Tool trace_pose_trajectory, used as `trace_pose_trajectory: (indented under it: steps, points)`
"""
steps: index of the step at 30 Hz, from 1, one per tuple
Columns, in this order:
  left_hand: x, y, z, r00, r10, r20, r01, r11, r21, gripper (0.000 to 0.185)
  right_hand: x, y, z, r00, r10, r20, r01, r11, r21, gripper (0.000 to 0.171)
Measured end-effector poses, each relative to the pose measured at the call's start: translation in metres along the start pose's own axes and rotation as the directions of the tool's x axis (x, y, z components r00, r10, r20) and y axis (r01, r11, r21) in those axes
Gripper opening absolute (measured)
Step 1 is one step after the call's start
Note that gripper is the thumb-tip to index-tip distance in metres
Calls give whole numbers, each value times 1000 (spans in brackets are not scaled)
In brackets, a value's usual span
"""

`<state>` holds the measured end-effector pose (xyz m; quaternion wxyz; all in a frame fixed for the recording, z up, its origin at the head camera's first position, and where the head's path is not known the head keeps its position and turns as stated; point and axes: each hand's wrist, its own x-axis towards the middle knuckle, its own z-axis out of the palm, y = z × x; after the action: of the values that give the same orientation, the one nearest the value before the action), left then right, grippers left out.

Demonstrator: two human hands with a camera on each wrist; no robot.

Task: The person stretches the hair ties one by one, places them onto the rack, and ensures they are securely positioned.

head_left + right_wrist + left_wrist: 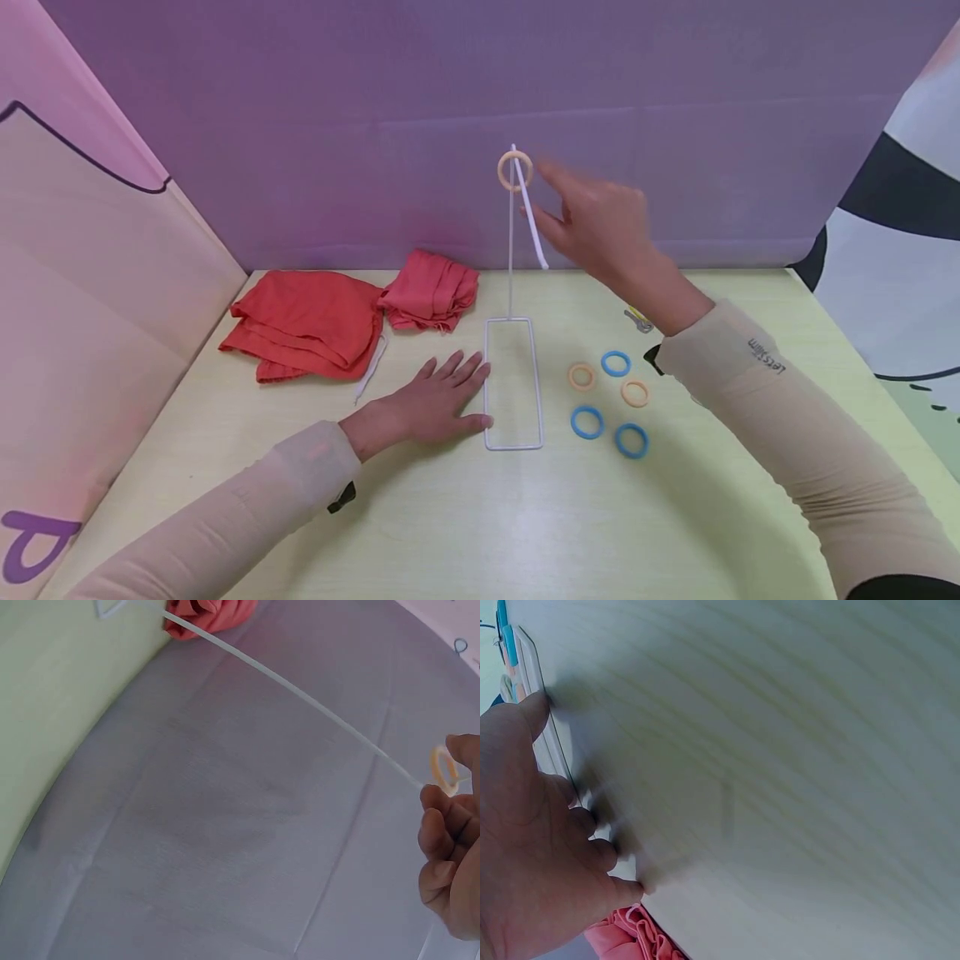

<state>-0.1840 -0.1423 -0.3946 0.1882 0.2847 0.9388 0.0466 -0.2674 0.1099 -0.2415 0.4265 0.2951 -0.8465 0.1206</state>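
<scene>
A white wire stand has a rectangular base (537,383) on the table, a thin upright post (511,250) and a sloping arm (534,225) at the top. One pale orange ring (501,173) hangs round this arm near its upper end. Close to the ring's right is my right hand (600,221), raised, thumb and forefinger apart; the right wrist view shows the ring (437,771) beyond those fingertips. My left hand (431,404) lies palm down with fingers spread, its fingertips touching the left bar of the base.
Several loose rings lie right of the base, blue (574,423) and pale orange (581,389). A small keylike metal piece (641,322) sits behind them. Folded red cloth (307,321), a smaller red bundle (431,292) and a white cord (372,367) are at left. A purple backdrop (375,192) stands behind.
</scene>
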Motion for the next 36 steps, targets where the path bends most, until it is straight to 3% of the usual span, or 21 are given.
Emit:
trace_pose_trajectory:
  steps: [3, 6, 10, 14, 17, 25, 36]
  points:
    - [1, 0, 0, 1000, -5, 6, 5, 1000, 9, 86, -17, 1, -13, 985, 64, 158, -74, 996, 58, 39]
    - [1, 1, -1, 1000, -15, 14, 15, 1000, 10, 86, -37, 3, -25, 931, 128, 342, -160, 985, 67, 48]
    - [2, 2, -2, 1000, -23, 18, 23, 1000, 6, 87, -68, 6, -34, 807, 169, 566, -232, 972, 41, 56]
    - [2, 2, -1, 1000, -24, 16, 24, 1000, 4, 87, -99, 10, -37, 661, 175, 730, -277, 961, 20, 58]
    - [1, 2, 0, 1000, -28, 14, 27, 1000, 4, 87, -119, 12, -31, 599, 163, 784, -289, 957, 21, 57]
    - [0, 1, 2, 1000, -26, 0, 26, 1000, 0, 87, -153, 12, -11, 492, 176, 853, -319, 948, -12, 57]
    - [0, 1, 3, 1000, -15, 2, 15, 1000, -5, 87, -162, 12, 9, 460, 180, 870, -271, 961, -55, 57]
